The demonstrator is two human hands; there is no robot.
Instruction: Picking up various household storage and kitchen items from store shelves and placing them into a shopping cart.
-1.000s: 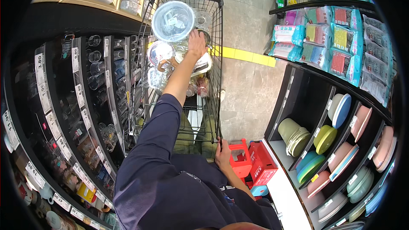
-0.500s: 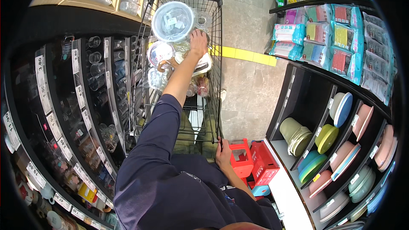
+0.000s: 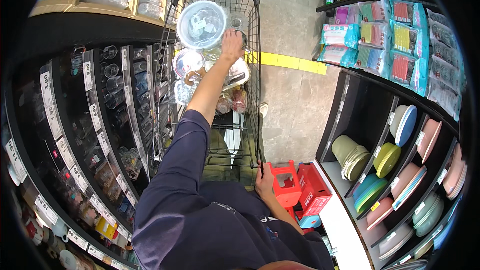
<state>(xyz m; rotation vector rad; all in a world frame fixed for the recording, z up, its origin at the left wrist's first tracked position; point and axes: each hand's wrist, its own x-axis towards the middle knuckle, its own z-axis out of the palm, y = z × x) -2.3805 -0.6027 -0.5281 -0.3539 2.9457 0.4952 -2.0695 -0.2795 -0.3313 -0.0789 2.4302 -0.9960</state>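
Observation:
A black wire shopping cart [image 3: 256, 30] stands before me, loaded with packaged household goods. My left hand [image 3: 232, 45] reaches deep into it, fingers bent down at the edge of a round, dark item [image 3: 244, 39]; what they grip is partly hidden. Just left of those fingers lies a large round clear tub [image 3: 201, 25] with a pale blue rim. Nearer me are a smaller round clear container [image 3: 188, 63], a white tray [image 3: 240, 73] and clear jars [image 3: 223, 105]. Low on the right, my right hand [image 3: 264, 177] is closed around the cart's near right corner.
Shelves of glassware [image 3: 114, 85] run close along the left. On the right stand shelves with stacked plastic bowls [image 3: 386, 161] and blue-edged packets [image 3: 372, 35]. Red plastic stools [image 3: 286, 184] and a red box [image 3: 313, 190] sit beside my right hand. A yellow strip [image 3: 295, 64] crosses the tiled floor.
My left hand stays at nearly the same spot in the cart, its fingers shifted slightly. The right hand keeps its hold; the surrounding shelves shift a little in view.

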